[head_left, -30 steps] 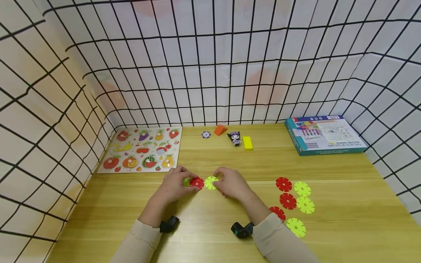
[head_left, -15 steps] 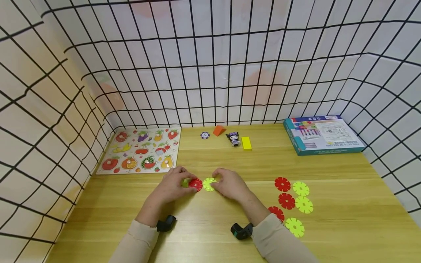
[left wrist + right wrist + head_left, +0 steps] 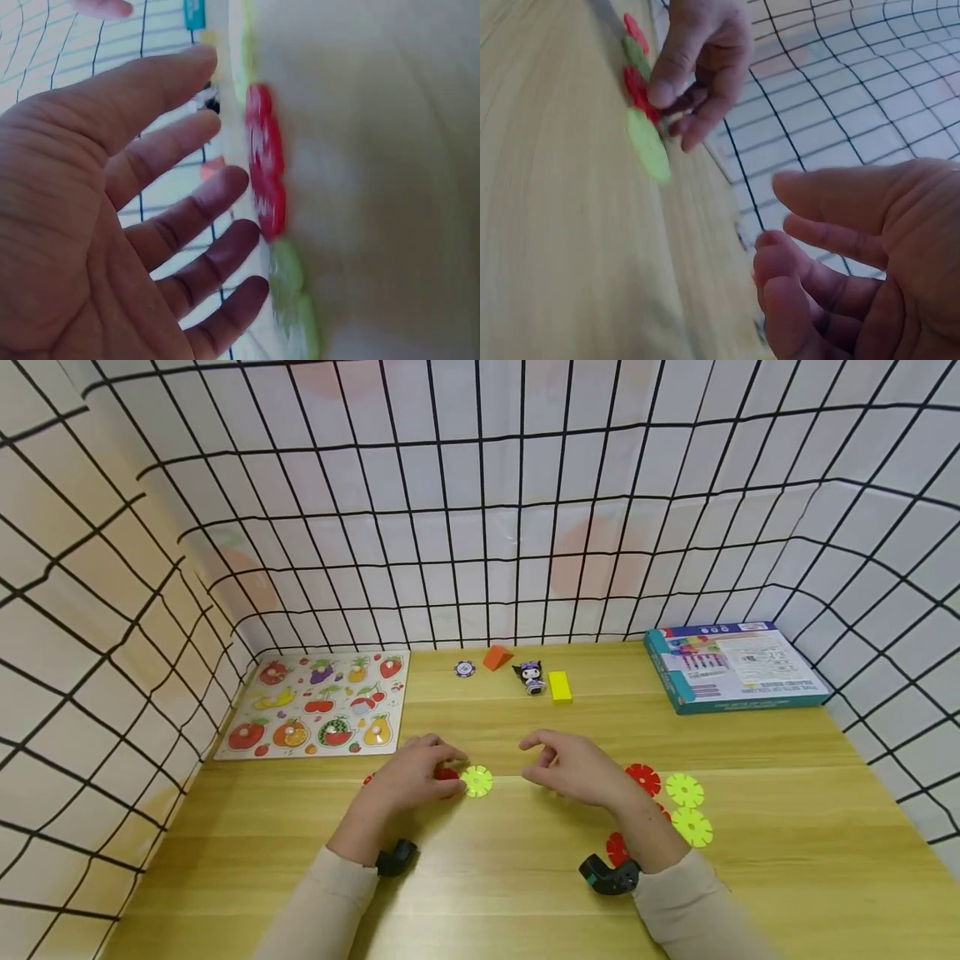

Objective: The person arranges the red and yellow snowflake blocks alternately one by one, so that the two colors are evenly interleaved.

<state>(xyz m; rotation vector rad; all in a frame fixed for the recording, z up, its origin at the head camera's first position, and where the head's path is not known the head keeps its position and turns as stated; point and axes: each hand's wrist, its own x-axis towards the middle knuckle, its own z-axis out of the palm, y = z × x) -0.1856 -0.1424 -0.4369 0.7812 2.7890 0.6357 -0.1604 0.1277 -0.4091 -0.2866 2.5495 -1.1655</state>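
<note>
A row of notched plastic discs lies on the table under and beside my left hand point(image 3: 415, 777). At its right end is a yellow disc point(image 3: 477, 782), with a red disc point(image 3: 447, 783) partly behind my left thumb. The right wrist view shows a green disc point(image 3: 635, 58) and another red disc point(image 3: 636, 31) further along. My left fingers point(image 3: 214, 187) are spread and relaxed, close above the row, gripping nothing. My right hand point(image 3: 576, 768) hovers to the right of the yellow disc, its fingers loosely bent around nothing.
Loose red discs point(image 3: 645, 778) and yellow discs point(image 3: 692, 827) lie at right, some behind my right forearm. A fruit puzzle board point(image 3: 311, 703) sits back left. Behind are a chip point(image 3: 465, 669), orange block point(image 3: 497, 657), figurine point(image 3: 531, 677), yellow block point(image 3: 560, 687) and box point(image 3: 738, 668).
My right hand has let go of the yellow disc and moved right, leaving it at the row's end. My left fingers have loosened and shifted slightly right over the red disc.
</note>
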